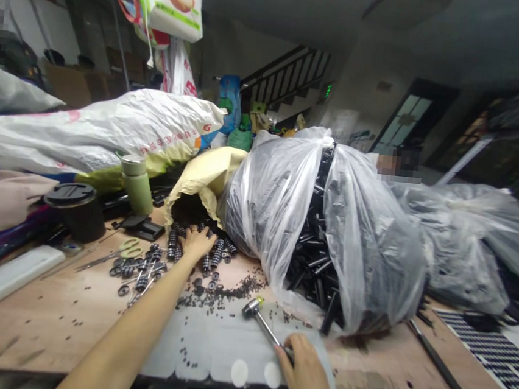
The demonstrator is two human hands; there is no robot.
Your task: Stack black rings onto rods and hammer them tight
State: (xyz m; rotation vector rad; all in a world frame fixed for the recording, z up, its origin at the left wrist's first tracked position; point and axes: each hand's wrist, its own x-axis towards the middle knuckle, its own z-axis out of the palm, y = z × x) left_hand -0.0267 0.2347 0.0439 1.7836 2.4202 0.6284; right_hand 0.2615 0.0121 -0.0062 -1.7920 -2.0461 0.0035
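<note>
My left hand (196, 243) reaches far forward, its fingers curled down onto a heap of small black ribbed parts (176, 243) spilling from a yellow paper sack (206, 177). My right hand (304, 370) is closed round the handle of a small metal hammer (262, 321), whose head rests on the table near scattered tiny black bits (232, 290). A big clear plastic bag (325, 225) full of black tubes stands just behind the hammer.
Scissors (113, 255), black rings and a dark lidded cup (77, 210) lie left of my arm, beside a green flask (136, 184). Woven sacks pile up at the back left. A long black rod (444, 371) lies at the right. Another person sits behind the bags.
</note>
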